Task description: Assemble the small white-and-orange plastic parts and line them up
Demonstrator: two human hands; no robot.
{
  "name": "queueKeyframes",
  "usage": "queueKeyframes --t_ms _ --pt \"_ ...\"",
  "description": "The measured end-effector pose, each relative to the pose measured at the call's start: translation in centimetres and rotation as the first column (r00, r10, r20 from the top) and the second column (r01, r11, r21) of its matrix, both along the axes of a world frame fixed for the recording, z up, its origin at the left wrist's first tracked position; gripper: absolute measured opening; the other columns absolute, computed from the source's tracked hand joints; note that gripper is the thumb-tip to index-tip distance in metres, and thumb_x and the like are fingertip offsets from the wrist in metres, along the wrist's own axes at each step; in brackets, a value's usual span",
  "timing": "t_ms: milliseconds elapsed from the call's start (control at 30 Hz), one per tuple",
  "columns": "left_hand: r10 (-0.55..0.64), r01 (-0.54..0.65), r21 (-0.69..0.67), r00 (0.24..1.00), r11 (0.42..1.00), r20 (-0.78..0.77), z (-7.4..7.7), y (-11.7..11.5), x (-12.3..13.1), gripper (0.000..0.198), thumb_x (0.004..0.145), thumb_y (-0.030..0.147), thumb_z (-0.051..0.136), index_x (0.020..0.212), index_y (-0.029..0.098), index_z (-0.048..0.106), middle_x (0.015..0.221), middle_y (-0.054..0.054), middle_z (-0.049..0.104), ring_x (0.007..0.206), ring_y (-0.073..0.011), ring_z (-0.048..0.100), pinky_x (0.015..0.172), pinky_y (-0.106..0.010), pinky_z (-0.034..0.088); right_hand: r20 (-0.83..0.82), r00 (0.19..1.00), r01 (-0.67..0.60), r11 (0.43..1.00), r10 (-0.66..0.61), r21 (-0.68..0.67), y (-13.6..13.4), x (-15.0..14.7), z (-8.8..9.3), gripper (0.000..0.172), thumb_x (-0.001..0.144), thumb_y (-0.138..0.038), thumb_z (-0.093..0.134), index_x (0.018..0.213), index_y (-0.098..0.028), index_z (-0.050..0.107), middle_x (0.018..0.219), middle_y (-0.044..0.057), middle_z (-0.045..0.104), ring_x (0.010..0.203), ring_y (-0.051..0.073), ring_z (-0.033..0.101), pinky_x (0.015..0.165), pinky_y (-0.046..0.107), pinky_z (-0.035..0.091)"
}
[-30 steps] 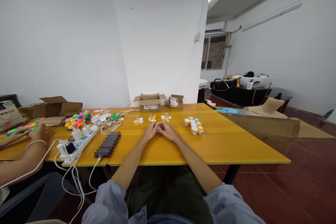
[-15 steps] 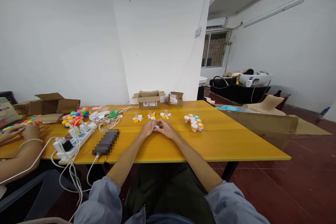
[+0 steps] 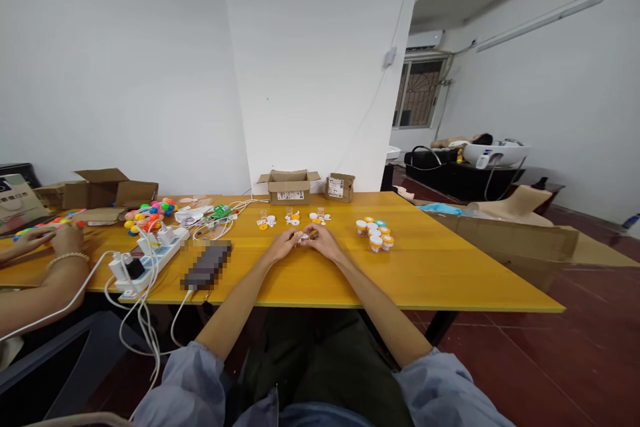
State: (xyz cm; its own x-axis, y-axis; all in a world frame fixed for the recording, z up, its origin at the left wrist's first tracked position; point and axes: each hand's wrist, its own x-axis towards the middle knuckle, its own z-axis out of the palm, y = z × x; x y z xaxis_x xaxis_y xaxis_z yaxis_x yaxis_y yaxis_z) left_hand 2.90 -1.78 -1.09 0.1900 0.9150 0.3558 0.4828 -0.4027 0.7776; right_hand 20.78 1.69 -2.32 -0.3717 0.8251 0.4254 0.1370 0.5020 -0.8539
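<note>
My left hand (image 3: 284,245) and my right hand (image 3: 321,241) meet above the middle of the table. Between their closed fingertips is a small white plastic part (image 3: 303,237); its exact kind is too small to make out. Just beyond my hands lie three little groups of loose pieces: clear cups (image 3: 289,211), orange rings (image 3: 263,227) and white discs (image 3: 271,219). To the right of my right hand stand several small clear jars (image 3: 375,247) in a cluster, with white, orange and blue tops.
Cardboard boxes (image 3: 289,188) stand against the wall at the table's back. On my left are a power strip (image 3: 150,265) with trailing white cables, a pixelated dark device (image 3: 207,265) and colourful balls (image 3: 145,219). A co-worker's hands (image 3: 67,240) are busy farther left.
The view has shifted slightly, so the scene sits a little farther right. My hands have drawn slightly apart, and the white part shows more plainly between the fingertips.
</note>
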Motion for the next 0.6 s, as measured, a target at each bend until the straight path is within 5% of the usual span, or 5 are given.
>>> queueKeyframes --t_ms 200,400,600 --pt "-0.064 0.066 -0.062 0.997 0.996 0.039 0.62 -0.37 0.15 0.042 0.085 0.061 0.057 0.076 0.020 0.060 0.063 0.003 0.058 0.067 -0.0163 0.056 0.072 -0.030 0.046 -0.168 0.981 -0.121 0.979 0.094 -0.162 -0.16 -0.01 0.09 0.040 0.065 -0.054 0.081 0.082 -0.021 0.067 0.079 0.002 0.069 0.070 0.016 0.064 0.064 0.029 0.055" --pt "-0.128 0.152 -0.123 0.975 0.981 0.179 0.80 -0.60 0.40 0.044 0.075 0.063 0.069 0.081 0.019 0.061 0.072 0.001 0.062 0.072 -0.0167 0.060 0.071 -0.030 0.047 -0.150 0.983 -0.140 0.955 0.103 -0.261 -0.30 0.10 0.01 0.043 0.073 -0.062 0.074 0.074 -0.020 0.065 0.062 0.000 0.064 0.056 0.015 0.062 0.054 0.028 0.054" --pt "-0.131 0.171 -0.138 0.957 0.976 0.259 0.55 -0.41 0.36 0.045 0.068 0.057 0.080 0.082 0.019 0.061 0.072 0.001 0.064 0.073 -0.0164 0.061 0.070 -0.029 0.047 -0.159 0.984 -0.103 0.982 0.078 -0.156 0.19 0.47 -0.13 0.038 0.067 -0.052 0.080 0.087 -0.022 0.070 0.086 0.004 0.073 0.078 0.019 0.067 0.067 0.030 0.056"
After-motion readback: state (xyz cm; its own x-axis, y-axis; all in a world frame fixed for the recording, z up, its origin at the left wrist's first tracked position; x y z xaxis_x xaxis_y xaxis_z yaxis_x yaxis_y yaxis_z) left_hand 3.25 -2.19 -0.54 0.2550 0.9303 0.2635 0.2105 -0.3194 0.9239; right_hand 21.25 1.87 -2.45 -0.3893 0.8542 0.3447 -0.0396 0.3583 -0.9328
